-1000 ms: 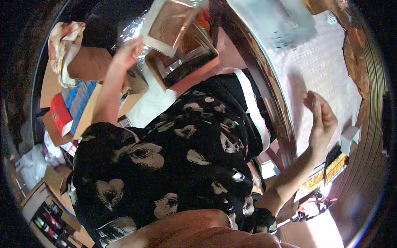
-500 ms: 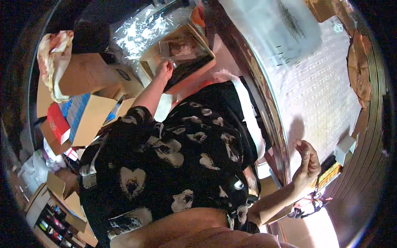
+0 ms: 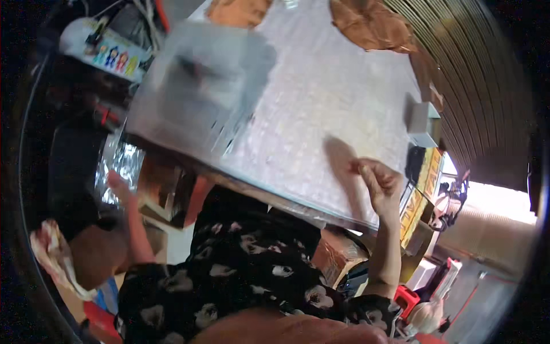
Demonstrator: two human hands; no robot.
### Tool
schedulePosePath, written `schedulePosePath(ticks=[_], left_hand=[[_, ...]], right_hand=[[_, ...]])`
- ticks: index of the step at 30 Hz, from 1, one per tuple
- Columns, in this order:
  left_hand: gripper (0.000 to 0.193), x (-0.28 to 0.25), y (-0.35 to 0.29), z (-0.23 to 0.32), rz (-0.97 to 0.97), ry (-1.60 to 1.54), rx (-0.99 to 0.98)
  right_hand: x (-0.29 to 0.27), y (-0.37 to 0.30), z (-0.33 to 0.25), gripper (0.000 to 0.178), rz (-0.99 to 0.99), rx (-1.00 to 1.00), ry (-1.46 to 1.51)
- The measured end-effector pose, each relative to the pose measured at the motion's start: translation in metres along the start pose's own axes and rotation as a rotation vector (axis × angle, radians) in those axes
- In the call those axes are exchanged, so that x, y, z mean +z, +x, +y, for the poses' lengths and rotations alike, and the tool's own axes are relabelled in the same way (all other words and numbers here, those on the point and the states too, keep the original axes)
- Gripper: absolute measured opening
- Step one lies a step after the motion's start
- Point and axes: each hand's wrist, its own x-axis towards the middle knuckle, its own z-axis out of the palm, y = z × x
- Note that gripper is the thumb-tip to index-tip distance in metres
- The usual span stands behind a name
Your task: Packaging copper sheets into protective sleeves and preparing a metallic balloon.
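Over the white quilted table cover (image 3: 309,126), my right hand (image 3: 379,186) is raised in a pinch. Whatever the fingertips hold, if anything, is too small to make out. My left hand (image 3: 120,186) is off to the left, below the table's edge, its fingers smeared by motion. Beside it are a shiny clear plastic bag (image 3: 121,163) and an open cardboard box (image 3: 163,186). A translucent grey plastic sheet or bag (image 3: 206,86), with a dark patch, lies on the left part of the table, away from both hands.
Crumpled brown paper (image 3: 375,26) lies along the far edge. A small white box (image 3: 424,125) and a yellow-orange box (image 3: 415,218) stand at the right, near a ribbed shutter (image 3: 470,86). A skateboard deck (image 3: 106,49) is at the upper left. Brown cartons sit at lower left.
The view has swung toward the table, which now fills the middle. My left hand was at the open box with a clear plastic bag and is now beside it. My right hand stays pinched.
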Motion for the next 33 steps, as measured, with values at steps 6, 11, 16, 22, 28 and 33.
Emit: schedulePosePath(ticks=[6, 11, 16, 22, 28, 33], left_hand=[[0.023, -0.088, 0.244, 0.398, -0.135, -0.423, 0.390], [0.016, 0.036, 0.285, 0.620, -0.515, -0.772, 1.175], [0.022, 0.188, 0.267, 0.781, -0.773, -0.837, 1.249], [0.025, 0.271, 0.268, 0.816, -1.190, -0.996, 1.006], [0.019, 0.272, 0.247, 0.841, -0.973, -1.063, 0.954], [0.030, 0.278, 0.264, 0.846, -0.817, -0.975, 1.007]], right_hand=[[-0.030, 0.143, 0.051, 0.029, 0.375, -0.327, -0.294], [-0.077, 0.289, 0.101, 0.048, 0.479, -0.646, -0.643], [-0.074, 0.337, 0.136, 0.049, 0.461, -0.384, -0.720], [-0.057, 0.346, 0.133, 0.050, 0.540, -0.410, -0.817], [-0.072, 0.336, 0.139, 0.048, 0.584, -0.421, -0.755], [-0.062, 0.336, 0.119, 0.046, 0.632, -0.389, -0.588]])
